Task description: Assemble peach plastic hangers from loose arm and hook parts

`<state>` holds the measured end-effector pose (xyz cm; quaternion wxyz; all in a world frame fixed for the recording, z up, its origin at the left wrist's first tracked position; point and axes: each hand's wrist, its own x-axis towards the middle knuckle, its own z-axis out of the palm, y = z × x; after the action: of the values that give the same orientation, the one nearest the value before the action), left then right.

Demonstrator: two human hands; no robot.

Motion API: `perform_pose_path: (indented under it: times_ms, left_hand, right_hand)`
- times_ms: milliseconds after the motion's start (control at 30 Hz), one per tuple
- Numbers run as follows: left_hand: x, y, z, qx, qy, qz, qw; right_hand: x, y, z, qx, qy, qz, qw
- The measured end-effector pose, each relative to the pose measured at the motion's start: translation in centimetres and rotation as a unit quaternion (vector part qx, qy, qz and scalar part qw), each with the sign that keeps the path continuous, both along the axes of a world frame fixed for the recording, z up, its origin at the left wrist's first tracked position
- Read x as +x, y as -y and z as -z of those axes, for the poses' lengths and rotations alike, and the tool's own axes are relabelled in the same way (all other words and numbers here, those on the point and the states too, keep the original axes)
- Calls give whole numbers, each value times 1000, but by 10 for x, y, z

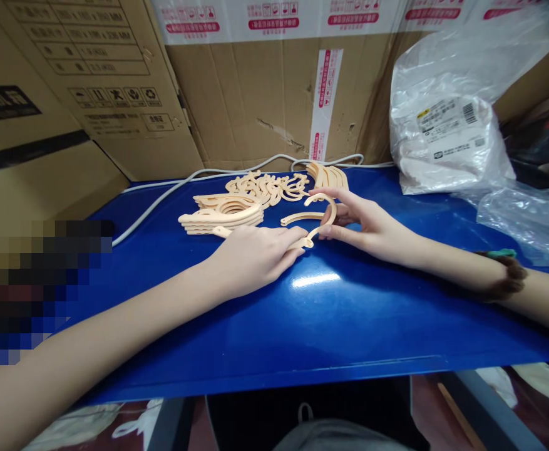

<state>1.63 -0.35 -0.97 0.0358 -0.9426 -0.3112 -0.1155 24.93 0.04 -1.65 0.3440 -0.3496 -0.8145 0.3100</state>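
Note:
My right hand (pixel 363 222) has its thumb and fingers closed around a cream plastic hanger hook (pixel 332 216), whose curve opens to the left. My left hand (pixel 260 254) grips a cream hanger arm (pixel 221 232), one end poking out at the left and the other meeting the hook's lower end between the hands. Most of that arm is hidden under my fingers. Another curved hanger arm (pixel 302 217) extends left from behind my right fingers; whether it is held, I cannot tell. Just beyond my left hand lies a stack of hangers (pixel 222 218).
On the blue table (pixel 274 338) are a pile of loose hooks (pixel 269 188) and a row of hanger arms (pixel 328 175). A white cable (pixel 175 186) runs along the back. Cardboard boxes (pixel 255 94) wall the rear and left; a plastic bag (pixel 447 138) stands at right.

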Motion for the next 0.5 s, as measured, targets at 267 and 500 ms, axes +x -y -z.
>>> perform_pose_path:
  times_ms: [267,500]
  left_hand:
    - [3,-2,-7,-460,261,-28,848]
    - [9,-1,-11,-565,342,-86,746]
  right_hand:
    - [16,-19,4,222,162,88,957]
    - [21,-27,12,208,223,117,945]
